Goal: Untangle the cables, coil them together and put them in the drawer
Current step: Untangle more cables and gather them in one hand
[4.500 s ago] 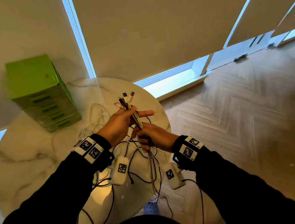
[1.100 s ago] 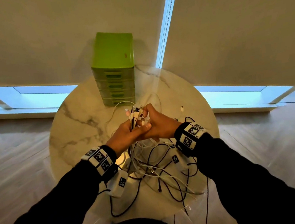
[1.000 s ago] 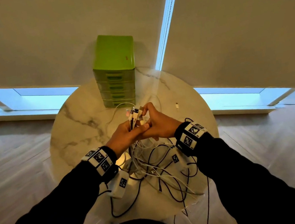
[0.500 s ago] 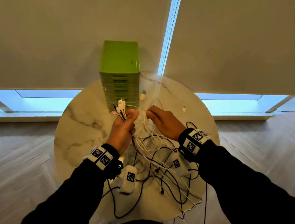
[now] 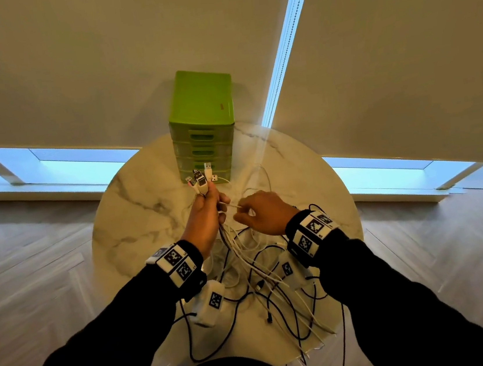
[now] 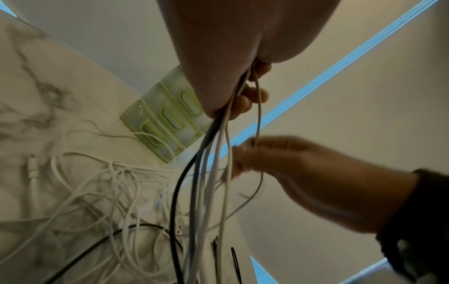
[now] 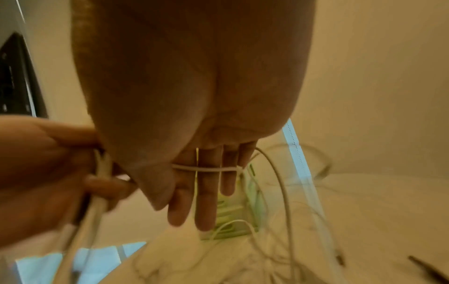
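Note:
My left hand (image 5: 209, 202) is held above the round marble table (image 5: 140, 213) and grips a bundle of cable ends (image 5: 200, 181), plugs pointing up. From that fist the white and black cables (image 6: 206, 173) hang down into a tangle (image 5: 263, 274) on the tabletop. Just to the right, my right hand (image 5: 248, 212) pinches one thin white cable (image 7: 209, 169), which lies across its fingers (image 7: 204, 201) under the thumb. At the table's far edge stands the green drawer unit (image 5: 203, 126), all of its drawers closed.
Roller blinds with a bead chain (image 5: 287, 43) hang close behind the table, over low windows. Cable ends trail over the near table edge (image 5: 310, 354) toward the wooden floor. White wrist-camera modules (image 5: 209, 302) dangle under both wrists, among the cables.
The hands, pressed together a second ago, have separated. A white plug that stood apart half a second ago now stands in the left hand's bundle. The right hand has dropped slightly along a white cable.

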Demonstrator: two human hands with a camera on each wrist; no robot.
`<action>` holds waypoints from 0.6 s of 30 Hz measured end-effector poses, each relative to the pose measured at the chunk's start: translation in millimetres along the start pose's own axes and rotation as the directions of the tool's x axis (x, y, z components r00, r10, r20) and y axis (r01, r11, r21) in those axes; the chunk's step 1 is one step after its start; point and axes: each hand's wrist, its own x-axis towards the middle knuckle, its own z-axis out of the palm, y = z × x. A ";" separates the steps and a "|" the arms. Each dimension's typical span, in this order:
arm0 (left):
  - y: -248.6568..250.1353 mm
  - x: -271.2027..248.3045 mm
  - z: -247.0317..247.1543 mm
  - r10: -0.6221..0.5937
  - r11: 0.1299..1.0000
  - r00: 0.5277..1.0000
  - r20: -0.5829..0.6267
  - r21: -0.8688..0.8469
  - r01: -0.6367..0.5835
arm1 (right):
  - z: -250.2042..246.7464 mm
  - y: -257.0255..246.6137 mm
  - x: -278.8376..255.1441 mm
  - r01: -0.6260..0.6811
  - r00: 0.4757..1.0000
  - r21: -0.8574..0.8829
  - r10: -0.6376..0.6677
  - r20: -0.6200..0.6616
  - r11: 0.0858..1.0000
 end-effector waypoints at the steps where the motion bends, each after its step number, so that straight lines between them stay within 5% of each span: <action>1: 4.1 0.4 -1.9 0.011 1.000 1.000 -0.022 0.003 -0.011 | -1.0 5.6 1.0 -0.055 0.997 -0.103 0.060 0.047 0.993; 6: 41.9 8.6 -24.0 0.051 0.958 0.998 -0.042 -0.280 -0.061 | 12.2 57.0 -5.8 -0.249 0.934 -0.137 0.276 0.227 0.959; 9: 63.3 20.3 -42.6 0.051 0.923 0.996 -0.068 -0.378 -0.073 | 23.1 85.9 -13.0 -0.252 0.932 -0.122 0.275 0.236 0.960; 14: 62.4 33.3 -49.0 0.097 0.961 0.987 -0.128 -0.247 -0.126 | 16.8 78.1 1.5 -0.215 0.975 -0.068 0.219 0.047 0.974; 18: 42.4 23.4 -26.7 0.025 0.997 0.999 -0.022 0.067 -0.024 | 2.5 52.0 21.0 -0.221 0.967 0.012 0.221 -0.129 0.975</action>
